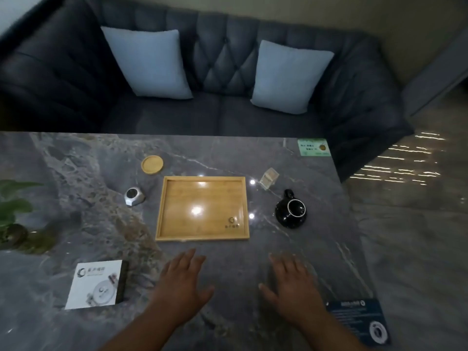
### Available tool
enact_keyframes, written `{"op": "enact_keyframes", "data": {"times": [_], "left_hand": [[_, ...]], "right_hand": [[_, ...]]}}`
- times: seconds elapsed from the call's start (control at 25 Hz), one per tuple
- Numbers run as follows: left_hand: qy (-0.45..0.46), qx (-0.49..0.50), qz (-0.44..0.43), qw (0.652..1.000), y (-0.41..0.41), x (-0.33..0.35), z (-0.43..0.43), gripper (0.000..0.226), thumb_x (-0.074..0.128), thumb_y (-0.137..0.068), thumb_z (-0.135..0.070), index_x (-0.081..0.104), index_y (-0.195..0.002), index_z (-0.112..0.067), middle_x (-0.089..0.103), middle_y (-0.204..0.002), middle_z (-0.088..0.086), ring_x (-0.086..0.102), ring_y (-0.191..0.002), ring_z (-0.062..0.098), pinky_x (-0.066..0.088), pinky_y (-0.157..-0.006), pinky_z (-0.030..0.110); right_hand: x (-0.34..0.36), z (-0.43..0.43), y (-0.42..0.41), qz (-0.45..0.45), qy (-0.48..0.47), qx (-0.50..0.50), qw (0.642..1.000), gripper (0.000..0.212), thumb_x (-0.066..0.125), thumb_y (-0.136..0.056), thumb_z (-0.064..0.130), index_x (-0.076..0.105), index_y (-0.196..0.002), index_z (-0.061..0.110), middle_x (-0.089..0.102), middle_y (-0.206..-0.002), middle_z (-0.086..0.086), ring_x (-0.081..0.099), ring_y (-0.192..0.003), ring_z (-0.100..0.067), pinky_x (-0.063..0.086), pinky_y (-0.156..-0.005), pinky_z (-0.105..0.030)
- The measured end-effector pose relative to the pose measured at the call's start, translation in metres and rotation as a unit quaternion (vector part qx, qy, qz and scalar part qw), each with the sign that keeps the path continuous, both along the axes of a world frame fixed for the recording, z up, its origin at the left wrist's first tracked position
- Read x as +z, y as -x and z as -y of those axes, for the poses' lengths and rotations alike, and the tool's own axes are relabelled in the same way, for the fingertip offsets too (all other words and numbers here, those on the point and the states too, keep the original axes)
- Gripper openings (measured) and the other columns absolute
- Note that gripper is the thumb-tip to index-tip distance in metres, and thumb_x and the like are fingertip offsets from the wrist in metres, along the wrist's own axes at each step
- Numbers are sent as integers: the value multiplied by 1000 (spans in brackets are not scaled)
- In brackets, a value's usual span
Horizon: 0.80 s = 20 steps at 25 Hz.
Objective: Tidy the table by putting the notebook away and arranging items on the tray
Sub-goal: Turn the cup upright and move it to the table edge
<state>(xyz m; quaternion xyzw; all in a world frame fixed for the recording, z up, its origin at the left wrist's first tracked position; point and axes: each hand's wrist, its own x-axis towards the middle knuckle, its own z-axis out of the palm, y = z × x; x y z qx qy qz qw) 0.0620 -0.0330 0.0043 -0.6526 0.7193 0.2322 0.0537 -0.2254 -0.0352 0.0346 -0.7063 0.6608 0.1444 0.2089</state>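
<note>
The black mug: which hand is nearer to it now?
Right. The right hand lies flat on the table just below the black mug; the left hand is further away, below the tray.

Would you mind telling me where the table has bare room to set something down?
The tray holds nothing. Bare marble lies between the tray and both hands (left hand, right hand), and behind the tray toward the sofa. More crowded: the tray's flanks, with coaster, silver holder, mug.

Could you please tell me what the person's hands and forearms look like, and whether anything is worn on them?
The left hand and right hand are bare: no gloves, and no rings, watch or sleeves that I can see. Both forearms are uncovered down to the picture's edge.
</note>
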Motion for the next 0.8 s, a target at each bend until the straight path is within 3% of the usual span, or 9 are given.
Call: {"op": "enact_keyframes", "data": {"times": [0.16, 0.28, 0.36, 0.52, 0.64, 0.8], "left_hand": [[9, -111, 1, 994, 32, -23, 12, 82, 61, -68, -69, 63, -136, -22, 53, -152, 12, 55, -136, 36, 45, -107, 59], [7, -107, 7, 994, 54, -40, 12, 82, 62, -69, -69, 65, -135, -20, 54, -152, 15, 55, -135, 38, 46, -105, 62], [-13, -66, 15, 998, 70, -53, 4, 86, 59, -71, -71, 61, -140, -19, 46, -157, 17, 47, -141, 41, 41, -106, 68], [-65, 56, 36, 996, 111, -76, -9, 107, 33, -78, -84, 16, -162, -20, -2, -172, 15, -3, -157, 39, 13, -114, 74], [-74, 182, 28, 980, 152, -78, -2, 112, 25, -76, -87, 4, -162, -18, -10, -171, 16, -16, -155, 40, 4, -113, 76], [-75, 351, -11, 933, 200, -78, 21, 110, 23, -79, -86, -2, -162, -18, -17, -170, 14, -25, -153, 36, -4, -112, 79]], "right_hand": [[9, 1, 14, -30, 19, -66, 997, 85, 36, -86, 72, 33, -154, 22, 38, -159, -11, 31, -146, -34, 29, -118, -44], [13, 8, 26, -26, 33, -100, 994, 81, 42, -89, 69, 36, -153, 19, 39, -158, -11, 34, -145, -33, 30, -118, -43], [14, 13, 36, -18, 36, -111, 993, 80, 47, -91, 66, 36, -153, 16, 39, -158, -14, 34, -144, -33, 29, -118, -43], [8, 35, 53, 31, 50, -131, 990, 82, 56, -92, 56, 32, -155, 9, 39, -158, -19, 35, -143, -35, 30, -118, -43], [-2, 53, 63, 62, 60, -113, 990, 85, 60, -93, 51, 28, -156, 4, 38, -158, -21, 37, -142, -36, 27, -117, -42], [-8, 74, 82, 101, 85, -127, 983, 85, 65, -91, 48, 30, -153, 2, 44, -151, -24, 43, -135, -40, 33, -113, -45]]}}
